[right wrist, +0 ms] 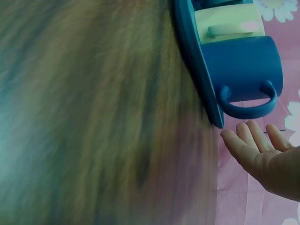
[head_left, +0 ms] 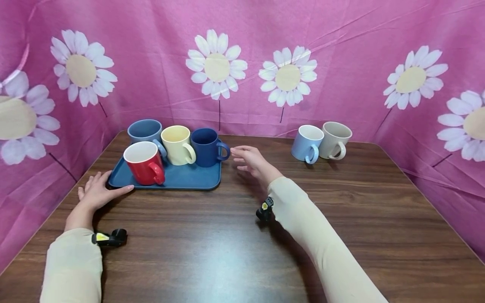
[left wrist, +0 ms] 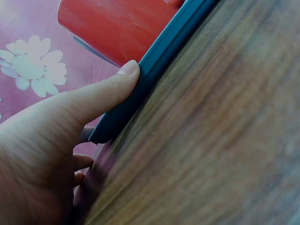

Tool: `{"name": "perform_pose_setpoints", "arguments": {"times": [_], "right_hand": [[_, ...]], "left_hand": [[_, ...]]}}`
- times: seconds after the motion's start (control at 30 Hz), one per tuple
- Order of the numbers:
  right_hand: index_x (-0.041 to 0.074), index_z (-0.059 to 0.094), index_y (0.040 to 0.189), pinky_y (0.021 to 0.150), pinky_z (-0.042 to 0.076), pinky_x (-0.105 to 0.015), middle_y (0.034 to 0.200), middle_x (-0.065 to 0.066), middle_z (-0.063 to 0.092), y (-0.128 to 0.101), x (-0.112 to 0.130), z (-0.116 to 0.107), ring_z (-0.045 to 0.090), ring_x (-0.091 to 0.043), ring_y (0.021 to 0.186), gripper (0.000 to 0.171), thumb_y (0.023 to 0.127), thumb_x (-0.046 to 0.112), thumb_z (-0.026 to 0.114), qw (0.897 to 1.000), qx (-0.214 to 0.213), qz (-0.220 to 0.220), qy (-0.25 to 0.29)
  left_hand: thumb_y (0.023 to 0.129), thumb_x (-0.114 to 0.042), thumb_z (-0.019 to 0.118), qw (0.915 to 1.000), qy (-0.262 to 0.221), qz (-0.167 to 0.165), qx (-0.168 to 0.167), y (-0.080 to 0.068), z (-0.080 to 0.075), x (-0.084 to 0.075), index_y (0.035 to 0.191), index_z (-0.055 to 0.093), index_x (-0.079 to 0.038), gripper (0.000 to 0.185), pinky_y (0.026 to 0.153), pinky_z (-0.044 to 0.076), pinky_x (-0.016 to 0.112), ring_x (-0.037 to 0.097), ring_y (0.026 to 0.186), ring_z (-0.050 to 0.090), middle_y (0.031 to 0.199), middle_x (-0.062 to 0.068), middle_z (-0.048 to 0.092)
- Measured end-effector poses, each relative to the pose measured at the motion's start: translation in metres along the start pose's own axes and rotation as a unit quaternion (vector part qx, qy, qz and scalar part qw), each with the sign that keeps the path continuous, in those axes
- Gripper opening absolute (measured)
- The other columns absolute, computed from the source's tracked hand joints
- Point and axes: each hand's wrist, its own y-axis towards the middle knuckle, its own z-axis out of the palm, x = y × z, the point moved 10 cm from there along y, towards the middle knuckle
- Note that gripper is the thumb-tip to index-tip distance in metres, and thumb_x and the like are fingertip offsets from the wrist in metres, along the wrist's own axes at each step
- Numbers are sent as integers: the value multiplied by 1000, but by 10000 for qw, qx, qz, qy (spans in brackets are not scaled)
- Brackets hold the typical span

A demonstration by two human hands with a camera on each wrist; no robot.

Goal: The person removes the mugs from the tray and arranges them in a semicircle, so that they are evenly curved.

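Observation:
A blue tray (head_left: 189,181) sits on the table's left side, bearing a red mug (head_left: 142,166), a greyish-blue mug (head_left: 145,129), a pale yellow mug (head_left: 176,147) and a navy blue mug (head_left: 204,147). My left hand (head_left: 96,193) is at the tray's front left corner with its fingers spread. Its thumb (left wrist: 115,91) lies against the front edge, while the other fingers are partly hidden beyond the corner. Off the tray's right end, my right hand (head_left: 254,162) is held with loosely extended fingers close to the navy mug's handle (right wrist: 251,110), holding nothing.
A light blue mug (head_left: 307,143) and a grey-beige mug (head_left: 335,139) stand together at the back right of the wooden table (head_left: 227,244). Behind the table hangs a pink cloth (head_left: 250,25) with white flowers. Each sleeve carries a small black camera.

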Motion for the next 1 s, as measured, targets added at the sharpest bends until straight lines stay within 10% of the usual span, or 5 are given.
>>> {"name": "perform_pose_setpoints", "arguments": {"times": [0.77,1.0], "right_hand": [[-4,56,105,88,35,-46,113,-20,50,29,2,17,44,-31,109,29,84,15,57,9990,-243,-62,-379],[-5,57,100,82,41,-43,83,-11,58,29,-1,28,56,-21,78,24,86,14,54,9999,68,24,-141]], "left_hand": [[74,-58,51,10000,24,-6,45,1,1,1,133,11,7,96,82,-5,69,52,117,-4,129,39,5],[74,-58,52,10000,11,-24,54,1,0,0,133,11,7,97,82,-5,69,53,117,-4,129,39,6]]}}
